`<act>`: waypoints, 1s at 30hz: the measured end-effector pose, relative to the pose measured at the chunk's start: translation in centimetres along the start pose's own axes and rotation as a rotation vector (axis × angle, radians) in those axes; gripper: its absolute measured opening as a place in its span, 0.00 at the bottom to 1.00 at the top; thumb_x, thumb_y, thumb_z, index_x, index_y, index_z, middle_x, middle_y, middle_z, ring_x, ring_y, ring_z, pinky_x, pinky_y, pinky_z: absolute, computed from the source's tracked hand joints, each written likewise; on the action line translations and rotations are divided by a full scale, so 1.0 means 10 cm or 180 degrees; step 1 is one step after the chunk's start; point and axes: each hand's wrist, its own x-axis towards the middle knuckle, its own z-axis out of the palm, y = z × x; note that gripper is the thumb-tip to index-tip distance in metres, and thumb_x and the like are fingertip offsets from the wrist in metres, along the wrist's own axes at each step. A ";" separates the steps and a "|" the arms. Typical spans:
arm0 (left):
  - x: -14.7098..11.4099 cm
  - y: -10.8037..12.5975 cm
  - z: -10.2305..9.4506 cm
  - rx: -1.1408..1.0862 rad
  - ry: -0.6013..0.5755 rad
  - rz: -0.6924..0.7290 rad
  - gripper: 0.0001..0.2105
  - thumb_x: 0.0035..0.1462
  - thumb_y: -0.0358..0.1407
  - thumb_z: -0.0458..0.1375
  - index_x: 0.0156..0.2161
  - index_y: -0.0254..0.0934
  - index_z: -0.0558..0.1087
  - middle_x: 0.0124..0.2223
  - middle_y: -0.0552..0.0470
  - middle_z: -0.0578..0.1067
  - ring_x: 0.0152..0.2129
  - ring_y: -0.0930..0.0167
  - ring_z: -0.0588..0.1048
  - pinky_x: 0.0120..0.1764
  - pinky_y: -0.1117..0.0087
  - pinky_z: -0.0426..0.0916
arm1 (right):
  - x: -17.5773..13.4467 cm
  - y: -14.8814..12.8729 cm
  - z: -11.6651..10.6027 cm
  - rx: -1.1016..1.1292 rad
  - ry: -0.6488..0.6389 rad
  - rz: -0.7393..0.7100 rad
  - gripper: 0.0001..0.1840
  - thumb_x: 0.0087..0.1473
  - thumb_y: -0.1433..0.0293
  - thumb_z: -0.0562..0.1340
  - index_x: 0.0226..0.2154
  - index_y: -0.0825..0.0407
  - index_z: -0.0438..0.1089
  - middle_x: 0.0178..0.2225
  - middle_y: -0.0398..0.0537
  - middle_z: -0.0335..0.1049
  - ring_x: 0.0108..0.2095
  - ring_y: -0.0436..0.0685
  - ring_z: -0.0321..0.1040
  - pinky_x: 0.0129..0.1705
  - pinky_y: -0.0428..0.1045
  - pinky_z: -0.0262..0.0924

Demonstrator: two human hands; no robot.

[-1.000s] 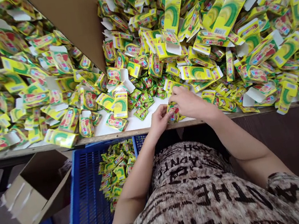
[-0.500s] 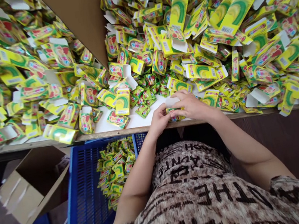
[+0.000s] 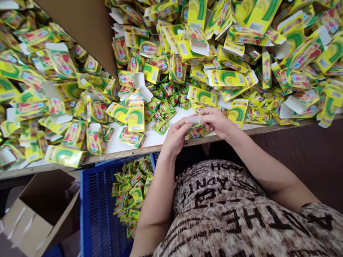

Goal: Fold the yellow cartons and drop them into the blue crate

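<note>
Between my two hands, at the table's front edge, is a small yellow and green printed carton (image 3: 195,132) with a white flap at its top. My left hand (image 3: 175,135) grips its left side, thumb and fingers closed on it. At the right side my right hand (image 3: 216,122) has its fingers closed on the carton by the flap. Just beyond my hands lie small green sachets (image 3: 160,125) on the white tabletop (image 3: 115,142). A flat yellow carton (image 3: 136,117) lies to the left of them.
Heaped cartons (image 3: 228,78) cover the table, many with flaps up. A brown cardboard panel (image 3: 83,21) stands among them. Below the edge at left are a blue crate (image 3: 91,228) holding yellow sachets (image 3: 132,191) and an open cardboard box (image 3: 38,214).
My right hand has drawn back from over the carton to its right side, and the white flap now looks folded down flatter. The view has shifted slightly.
</note>
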 end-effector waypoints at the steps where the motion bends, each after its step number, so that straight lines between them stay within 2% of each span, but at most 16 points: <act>1: 0.01 0.01 0.01 0.0023 0.0163 0.0039 0.17 0.50 0.41 0.69 0.46 0.39 0.81 0.44 0.49 0.82 0.42 0.66 0.78 0.47 0.67 0.71 | 0.02 -0.01 0.03 -0.0144 0.0126 -0.0183 0.09 0.37 0.67 0.67 0.21 0.51 0.65 0.17 0.35 0.58 0.16 0.44 0.49 0.17 0.42 0.42; 3: 0.03 0.02 0.04 0.0016 0.0583 0.0202 0.17 0.47 0.40 0.71 0.44 0.39 0.81 0.41 0.50 0.82 0.35 0.70 0.78 0.40 0.70 0.72 | 0.04 0.00 0.05 -0.0534 0.0375 -0.0788 0.07 0.41 0.66 0.66 0.25 0.51 0.71 0.22 0.38 0.65 0.19 0.44 0.53 0.19 0.43 0.48; 5: 0.05 0.02 0.05 0.0022 0.0971 0.0453 0.16 0.46 0.40 0.72 0.41 0.40 0.82 0.39 0.51 0.82 0.32 0.72 0.78 0.37 0.72 0.72 | 0.04 0.03 0.05 -0.0824 0.0426 -0.1307 0.12 0.46 0.63 0.67 0.33 0.50 0.78 0.31 0.43 0.71 0.23 0.46 0.59 0.23 0.44 0.56; 7: 0.07 0.00 0.06 0.0117 0.1187 0.0671 0.14 0.45 0.41 0.72 0.38 0.39 0.82 0.39 0.50 0.82 0.32 0.72 0.77 0.36 0.72 0.72 | 0.05 0.04 0.02 -0.0859 0.0335 -0.1408 0.15 0.49 0.59 0.67 0.37 0.50 0.80 0.34 0.45 0.73 0.25 0.47 0.62 0.26 0.46 0.61; 10: 0.08 -0.04 0.06 0.0305 0.1288 0.0793 0.13 0.48 0.43 0.70 0.37 0.39 0.83 0.37 0.50 0.82 0.31 0.72 0.76 0.36 0.71 0.72 | 0.06 0.04 -0.03 -0.0609 0.0294 -0.1145 0.16 0.46 0.56 0.70 0.33 0.51 0.81 0.30 0.46 0.75 0.25 0.49 0.64 0.26 0.46 0.63; 14: 0.11 -0.05 0.03 0.0413 0.1112 0.0866 0.14 0.50 0.43 0.69 0.42 0.40 0.82 0.37 0.51 0.81 0.33 0.72 0.77 0.40 0.70 0.72 | 0.08 0.02 -0.04 -0.0560 0.0299 -0.0965 0.18 0.40 0.58 0.74 0.32 0.52 0.81 0.29 0.47 0.77 0.26 0.51 0.67 0.26 0.46 0.66; 17: 0.11 -0.03 -0.01 0.0678 0.0884 0.0980 0.12 0.50 0.42 0.70 0.39 0.39 0.82 0.37 0.50 0.81 0.34 0.71 0.77 0.41 0.69 0.72 | 0.08 0.04 -0.07 -0.0665 0.0305 -0.1098 0.17 0.41 0.57 0.74 0.31 0.51 0.81 0.30 0.48 0.77 0.26 0.51 0.68 0.27 0.48 0.68; 20: 0.07 -0.01 -0.05 0.1007 0.0870 0.1258 0.10 0.50 0.42 0.70 0.35 0.39 0.81 0.36 0.49 0.80 0.35 0.69 0.77 0.41 0.67 0.72 | 0.06 0.07 -0.11 -0.0861 0.0209 -0.1350 0.17 0.41 0.57 0.75 0.33 0.50 0.81 0.33 0.48 0.77 0.30 0.53 0.70 0.33 0.50 0.70; 24: 0.04 0.01 -0.06 0.1214 0.0755 0.1550 0.09 0.52 0.42 0.68 0.34 0.39 0.80 0.36 0.48 0.80 0.37 0.69 0.77 0.43 0.66 0.72 | -0.01 0.12 -0.12 -0.1343 0.0308 -0.1861 0.13 0.47 0.60 0.73 0.35 0.48 0.81 0.35 0.49 0.77 0.37 0.56 0.72 0.40 0.52 0.69; 27: 0.03 0.03 -0.07 0.1418 0.0616 0.1665 0.08 0.56 0.41 0.66 0.38 0.40 0.81 0.37 0.48 0.80 0.36 0.69 0.77 0.42 0.66 0.72 | -0.06 0.15 -0.09 -0.1710 0.0443 -0.2331 0.08 0.54 0.62 0.69 0.36 0.46 0.81 0.37 0.49 0.77 0.40 0.56 0.72 0.45 0.54 0.69; 30: 0.02 0.04 -0.09 0.1623 0.0483 0.1787 0.07 0.56 0.40 0.66 0.39 0.42 0.82 0.38 0.48 0.81 0.38 0.68 0.78 0.44 0.65 0.72 | -0.09 0.17 -0.08 -0.1987 0.0438 -0.2489 0.08 0.58 0.63 0.66 0.38 0.46 0.80 0.39 0.49 0.76 0.42 0.57 0.73 0.49 0.56 0.69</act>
